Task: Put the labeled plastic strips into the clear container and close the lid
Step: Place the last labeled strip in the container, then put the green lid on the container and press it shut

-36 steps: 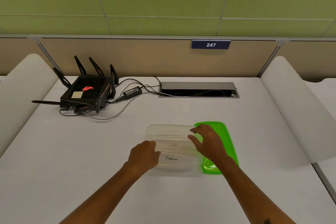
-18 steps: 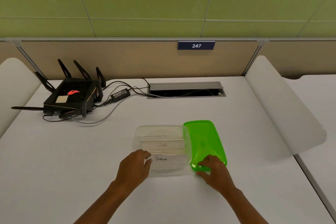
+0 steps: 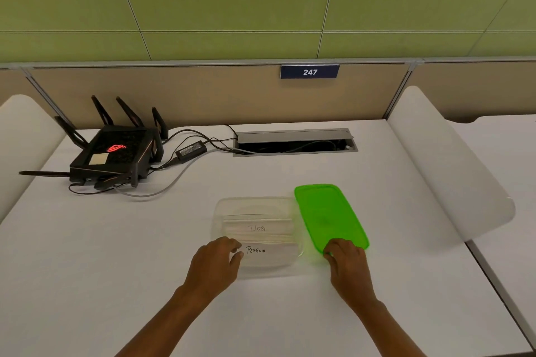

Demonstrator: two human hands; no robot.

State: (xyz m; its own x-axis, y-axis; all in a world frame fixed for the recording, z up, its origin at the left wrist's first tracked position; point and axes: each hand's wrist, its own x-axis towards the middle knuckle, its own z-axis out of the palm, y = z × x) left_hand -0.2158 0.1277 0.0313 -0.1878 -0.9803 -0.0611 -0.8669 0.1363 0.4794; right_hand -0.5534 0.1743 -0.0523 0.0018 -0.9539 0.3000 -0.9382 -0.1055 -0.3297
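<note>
1. The right hand (image 3: pixel 349 265) has left the far rim of the clear rectangular plastic container (image 3: pixel 256 236), where it rested a second ago, and dropped to the near edge of the bright green translucent plastic lid (image 3: pixel 329 217). Its fingers are curled onto that edge, apparently gripping it; whether the thumb is tucked beneath cannot be told.
2. The lid now tilts, its near end raised at the fingertips and its far end beyond them; its left edge sits just beside the container's right wall.
3. The left hand (image 3: pixel 216 262) has kept its place at the container's near left corner, fingers loosely bent and slightly spread against the wall, steadying it.
4. The labelled plastic strips lie flat inside the container, just past the left fingertips: the one marked "PENGUIN" (image 3: pixel 271 250) nearest, the one marked "DOG" (image 3: pixel 258 228) beyond it.
5. Judged from this, loading is done and closing has begun; the lid needs swinging left over the open rim and pressing down.
</note>
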